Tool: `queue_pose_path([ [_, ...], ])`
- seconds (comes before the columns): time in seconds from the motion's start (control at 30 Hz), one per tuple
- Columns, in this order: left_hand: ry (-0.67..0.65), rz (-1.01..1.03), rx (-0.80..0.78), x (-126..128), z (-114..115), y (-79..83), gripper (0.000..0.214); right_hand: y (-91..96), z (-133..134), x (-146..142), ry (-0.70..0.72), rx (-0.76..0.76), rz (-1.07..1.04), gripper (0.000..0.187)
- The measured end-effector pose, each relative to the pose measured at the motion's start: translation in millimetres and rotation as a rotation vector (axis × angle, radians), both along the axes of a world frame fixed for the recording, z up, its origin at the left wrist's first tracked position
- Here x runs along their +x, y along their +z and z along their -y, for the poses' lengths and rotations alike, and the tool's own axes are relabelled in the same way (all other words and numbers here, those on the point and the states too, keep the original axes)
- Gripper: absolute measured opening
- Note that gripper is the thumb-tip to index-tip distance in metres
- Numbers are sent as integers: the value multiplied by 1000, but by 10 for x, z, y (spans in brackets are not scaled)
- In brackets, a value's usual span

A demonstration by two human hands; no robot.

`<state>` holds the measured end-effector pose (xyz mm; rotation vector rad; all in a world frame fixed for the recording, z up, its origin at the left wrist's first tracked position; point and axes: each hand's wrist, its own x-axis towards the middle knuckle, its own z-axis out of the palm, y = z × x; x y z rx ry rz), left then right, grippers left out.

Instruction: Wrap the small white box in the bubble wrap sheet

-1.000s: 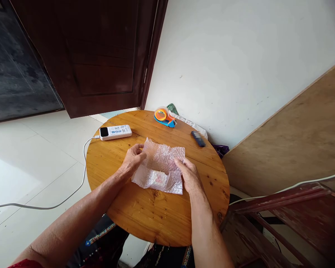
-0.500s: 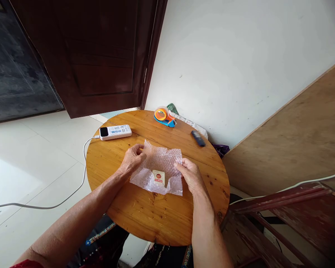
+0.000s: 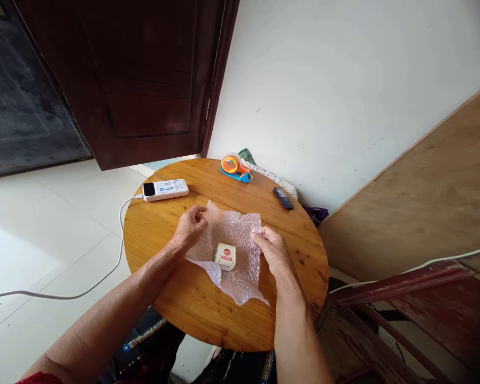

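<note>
A sheet of clear, pinkish bubble wrap [image 3: 240,228] was pinched at its edges by the fingers of the bare left hand [image 3: 190,226] and bare right hand [image 3: 272,246]. On it, between the hands, a small, cream-coloured, red-printed box [image 3: 225,256] was supported. The wrap was spread over a round, brown wooden table [image 3: 152,229].

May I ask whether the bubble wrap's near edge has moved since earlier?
Yes: the near edge of the bubble wrap has moved toward the near rim of the table.
</note>
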<state>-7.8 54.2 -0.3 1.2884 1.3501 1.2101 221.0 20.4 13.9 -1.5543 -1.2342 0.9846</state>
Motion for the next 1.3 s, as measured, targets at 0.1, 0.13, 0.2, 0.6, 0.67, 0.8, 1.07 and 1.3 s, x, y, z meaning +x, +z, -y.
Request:
queue_pose_path([
  [0.1,26,-45,45,2,-25,-37,39,-6,-10,2,-28,13,-5,26],
  [0.13,37,-66,59,2,-31,-43,39,-9,-13,2,-37,13,-9,25],
  [0.2,52,-119,78,2,-34,-45,38,-16,-18,1,-52,13,-17,25],
  [0.6,42,-405,83,-15,15,36,40,-19,-25,2,-61,33,16,26],
  [0.67,29,-448,78,-17,27,53,42,-18,-23,2,-63,30,9,25],
  [0.8,7,-493,74,-16,40,64,45,-22,-21,-3,-65,36,-2,24],
  [1.07,25,-399,138,-18,34,43,46,-56,-36,-15,-35,200,41,18],
  [1.3,23,-391,121,-19,13,19,44,-84,-41,-37,15,159,18,26],
])
